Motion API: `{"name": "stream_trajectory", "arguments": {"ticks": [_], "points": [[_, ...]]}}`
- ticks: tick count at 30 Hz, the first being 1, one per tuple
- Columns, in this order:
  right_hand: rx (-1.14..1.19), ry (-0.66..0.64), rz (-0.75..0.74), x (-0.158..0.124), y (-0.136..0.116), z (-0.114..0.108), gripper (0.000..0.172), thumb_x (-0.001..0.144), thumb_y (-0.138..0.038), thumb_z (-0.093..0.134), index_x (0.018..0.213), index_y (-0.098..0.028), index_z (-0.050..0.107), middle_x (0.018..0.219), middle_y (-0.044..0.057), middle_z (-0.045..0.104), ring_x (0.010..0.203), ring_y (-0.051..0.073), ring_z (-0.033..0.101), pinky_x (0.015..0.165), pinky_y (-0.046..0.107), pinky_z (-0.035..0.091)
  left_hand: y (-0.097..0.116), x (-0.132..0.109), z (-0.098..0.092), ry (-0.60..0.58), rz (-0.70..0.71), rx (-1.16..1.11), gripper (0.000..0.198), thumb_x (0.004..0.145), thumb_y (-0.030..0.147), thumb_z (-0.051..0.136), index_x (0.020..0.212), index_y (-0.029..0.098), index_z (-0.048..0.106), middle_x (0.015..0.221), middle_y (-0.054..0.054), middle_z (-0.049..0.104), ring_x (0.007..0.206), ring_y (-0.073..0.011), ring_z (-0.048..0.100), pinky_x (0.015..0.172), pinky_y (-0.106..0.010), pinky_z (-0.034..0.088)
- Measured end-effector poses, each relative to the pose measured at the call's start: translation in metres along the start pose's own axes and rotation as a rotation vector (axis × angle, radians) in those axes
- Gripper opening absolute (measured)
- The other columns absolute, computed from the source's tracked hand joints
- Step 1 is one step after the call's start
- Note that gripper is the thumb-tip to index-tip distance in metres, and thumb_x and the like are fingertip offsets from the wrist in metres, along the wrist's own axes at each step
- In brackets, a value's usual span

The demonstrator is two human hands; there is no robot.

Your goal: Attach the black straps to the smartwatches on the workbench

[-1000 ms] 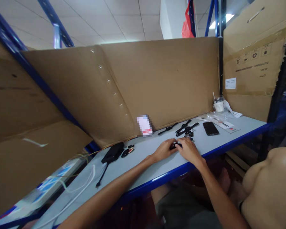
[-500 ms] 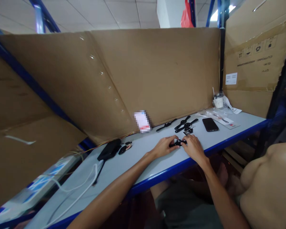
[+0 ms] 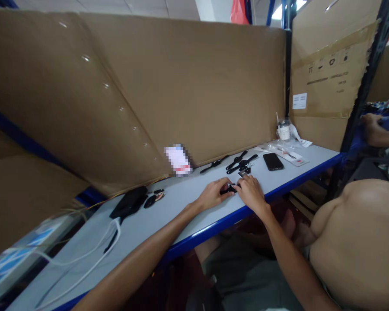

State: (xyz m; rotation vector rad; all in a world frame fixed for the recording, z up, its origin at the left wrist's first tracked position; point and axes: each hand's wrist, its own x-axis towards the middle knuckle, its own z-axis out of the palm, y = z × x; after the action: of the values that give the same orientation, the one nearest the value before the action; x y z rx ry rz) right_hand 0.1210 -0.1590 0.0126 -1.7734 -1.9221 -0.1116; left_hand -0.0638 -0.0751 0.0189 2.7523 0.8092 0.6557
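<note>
A small black wristwatch (image 3: 228, 189) is low over the grey tabletop, near its front edge. My left hand (image 3: 213, 194) pinches its left part between thumb and fingers. On the other side, my right hand (image 3: 252, 192) has its fingers closed at the right end of the watch, and they hide part of it. Just beyond my right fingers lies a small silver and black piece (image 3: 244, 172), too small to name. Behind it are more black watches: one with its strap stretched out (image 3: 215, 164), and a close group (image 3: 242, 165).
A black phone (image 3: 273, 162) lies to the right, before clear plastic packaging (image 3: 280, 149) and a cup (image 3: 283, 131). A lit, blurred-out phone (image 3: 178, 160) leans on the cardboard wall (image 3: 194, 86). Leftward are a black pouch (image 3: 129, 203), sunglasses (image 3: 151, 201) and a white cable (image 3: 116, 233). Another person sits at right.
The camera view has turned, so the whole scene sits further left and slightly higher. Both hands stay at the watch, and my right fingers now cover more of its right end.
</note>
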Motion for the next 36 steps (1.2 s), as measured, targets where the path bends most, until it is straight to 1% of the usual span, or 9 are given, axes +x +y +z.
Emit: {"name": "stream_trajectory", "arguments": {"ticks": [4,8,10,16,19,24,30,33,36], "points": [[-0.048,-0.003,-0.035,-0.001,0.0,0.0,0.033,0.107,-0.03,0.048,0.112,-0.012,0.075,0.119,0.018,0.069,0.115,0.03,0.059,0.097,0.042,0.047,0.003,0.001,0.0,0.005,0.013,0.002,0.026,0.094,0.045,0.064,0.103,0.021,0.059,0.085,0.001,0.058,0.073,-0.016,0.054,0.07,-0.029,0.04],[-0.052,0.025,-0.007,0.0,-0.001,0.001,0.031,0.104,-0.014,0.043,0.112,-0.01,0.073,0.12,0.02,0.068,0.114,0.031,0.058,0.096,0.042,0.046,0.009,0.001,0.0,-0.015,0.028,0.031,0.026,0.096,0.045,0.06,0.088,0.021,0.055,0.089,-0.002,0.059,0.073,-0.0162,0.051,0.07,-0.031,0.039],[-0.002,0.054,0.019,0.001,0.001,0.002,0.029,0.102,-0.012,0.044,0.112,-0.012,0.071,0.118,0.019,0.069,0.112,0.03,0.059,0.096,0.04,0.045,0.012,0.001,-0.001,-0.019,0.026,0.011,0.027,0.095,0.045,0.061,0.087,0.021,0.053,0.089,-0.002,0.059,0.075,-0.0166,0.052,0.07,-0.031,0.039],[0.236,0.179,0.019,0.003,0.007,0.006,0.02,0.097,-0.01,0.05,0.108,-0.019,0.065,0.108,0.01,0.069,0.106,0.026,0.06,0.094,0.037,0.045,0.015,0.003,-0.005,-0.036,-0.091,-0.046,0.036,0.089,0.047,0.068,0.11,0.022,0.055,0.084,0.002,0.061,0.07,-0.0159,0.054,0.067,-0.029,0.038],[0.272,0.224,0.032,0.003,0.007,0.006,0.007,0.095,-0.018,0.058,0.099,-0.02,0.064,0.105,0.01,0.068,0.106,0.027,0.059,0.093,0.037,0.046,0.014,0.004,-0.006,-0.035,-0.136,0.01,0.035,0.089,0.048,0.069,0.108,0.021,0.057,0.081,0.001,0.063,0.07,-0.0164,0.055,0.066,-0.029,0.036],[0.168,0.16,0.048,0.002,0.004,0.004,0.01,0.091,-0.017,0.059,0.084,-0.021,0.066,0.1,0.011,0.069,0.102,0.027,0.058,0.091,0.038,0.045,0.011,0.005,-0.008,-0.038,-0.168,0.101,0.035,0.09,0.051,0.068,0.106,0.021,0.061,0.082,-0.001,0.066,0.072,-0.0185,0.059,0.065,-0.029,0.036],[0.142,0.086,0.019,0.003,0.005,0.003,0.009,0.089,-0.019,0.063,0.084,-0.02,0.07,0.099,0.009,0.072,0.101,0.026,0.06,0.092,0.037,0.045,0.01,0.004,-0.008,-0.057,-0.162,0.137,0.034,0.093,0.054,0.065,0.096,0.02,0.063,0.083,-0.004,0.068,0.071,-0.0187,0.059,0.064,-0.03,0.036],[0.139,0.07,0.006,0.003,0.007,0.003,0.016,0.091,-0.019,0.06,0.097,-0.02,0.074,0.105,0.01,0.074,0.103,0.026,0.063,0.096,0.036,0.045,0.009,0.005,-0.008,-0.057,-0.162,0.137,0.036,0.093,0.055,0.065,0.095,0.019,0.063,0.083,-0.004,0.068,0.071,-0.0186,0.059,0.065,-0.03,0.036],[0.119,0.085,-0.062,0.001,0.008,0.004,0.049,0.09,-0.014,0.055,0.138,-0.019,0.063,0.134,0.012,0.068,0.114,0.026,0.062,0.105,0.039,0.042,0.007,0.005,-0.008,-0.054,-0.156,0.123,0.036,0.092,0.055,0.067,0.096,0.019,0.063,0.084,-0.004,0.069,0.072,-0.0185,0.059,0.067,-0.03,0.038]]}}
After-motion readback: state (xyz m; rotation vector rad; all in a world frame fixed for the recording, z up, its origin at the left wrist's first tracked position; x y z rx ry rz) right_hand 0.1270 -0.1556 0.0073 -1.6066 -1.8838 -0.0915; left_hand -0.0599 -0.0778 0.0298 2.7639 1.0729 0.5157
